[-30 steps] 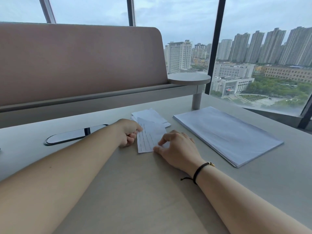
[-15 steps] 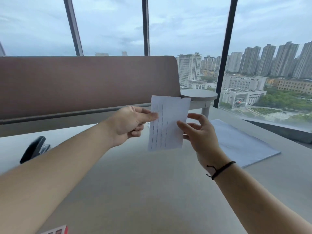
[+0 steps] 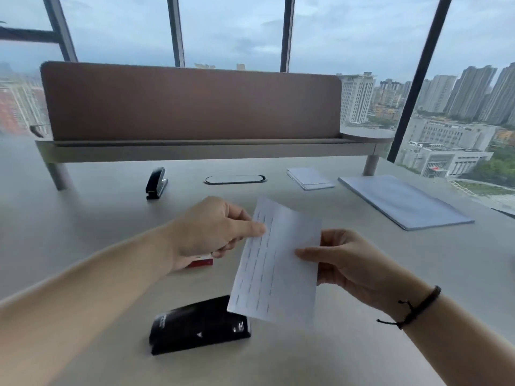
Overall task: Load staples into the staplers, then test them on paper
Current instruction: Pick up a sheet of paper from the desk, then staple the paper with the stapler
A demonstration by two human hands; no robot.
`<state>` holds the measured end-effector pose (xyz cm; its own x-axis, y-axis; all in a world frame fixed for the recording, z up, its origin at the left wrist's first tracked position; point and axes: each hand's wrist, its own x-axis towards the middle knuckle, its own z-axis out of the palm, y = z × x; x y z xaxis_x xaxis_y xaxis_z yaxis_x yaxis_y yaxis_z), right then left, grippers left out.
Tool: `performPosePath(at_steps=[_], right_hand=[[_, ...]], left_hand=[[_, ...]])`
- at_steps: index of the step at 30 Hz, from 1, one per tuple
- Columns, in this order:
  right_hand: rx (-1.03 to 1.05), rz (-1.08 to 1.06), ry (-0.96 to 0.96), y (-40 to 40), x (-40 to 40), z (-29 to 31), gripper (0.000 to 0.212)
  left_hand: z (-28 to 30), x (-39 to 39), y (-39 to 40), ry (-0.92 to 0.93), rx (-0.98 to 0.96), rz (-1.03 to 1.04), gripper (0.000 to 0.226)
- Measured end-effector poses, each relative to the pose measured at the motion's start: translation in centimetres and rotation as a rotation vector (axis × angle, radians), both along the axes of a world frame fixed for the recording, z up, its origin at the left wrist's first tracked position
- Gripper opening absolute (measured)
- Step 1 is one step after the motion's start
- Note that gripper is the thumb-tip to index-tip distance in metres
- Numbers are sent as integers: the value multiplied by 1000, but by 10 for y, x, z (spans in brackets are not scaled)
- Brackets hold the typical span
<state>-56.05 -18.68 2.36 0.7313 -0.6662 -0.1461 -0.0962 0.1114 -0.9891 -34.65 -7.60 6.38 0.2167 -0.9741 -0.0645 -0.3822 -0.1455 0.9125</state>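
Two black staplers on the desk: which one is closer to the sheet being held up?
The larger black stapler at the near edge, lying just below the held sheet; the sheet's lower corner overlaps it in view. The smaller stapler stands far back near the divider.

you have one view only, a wide-angle camera on your head, looking forward and slightly down across the desk (image 3: 348, 344) toward the windows (image 3: 231, 29). it sits close above your forearms, which enter from the bottom corners, and your left hand (image 3: 211, 229) and right hand (image 3: 348, 263) meet near the middle of the frame. the near stapler (image 3: 195, 325) lies low in the frame, the far stapler (image 3: 156, 183) and the divider panel (image 3: 192, 103) well beyond. straight lines bow at the edges. no second view shares this scene.
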Motion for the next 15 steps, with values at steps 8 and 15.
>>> performPosePath(at_steps=[8, 15], right_hand=[[7, 34, 143, 35, -3, -26, 22], [67, 17, 259, 39, -20, -22, 9]], left_hand=[[-38, -8, 43, -348, -16, 64, 41], [-48, -7, 46, -544, -107, 90, 45]])
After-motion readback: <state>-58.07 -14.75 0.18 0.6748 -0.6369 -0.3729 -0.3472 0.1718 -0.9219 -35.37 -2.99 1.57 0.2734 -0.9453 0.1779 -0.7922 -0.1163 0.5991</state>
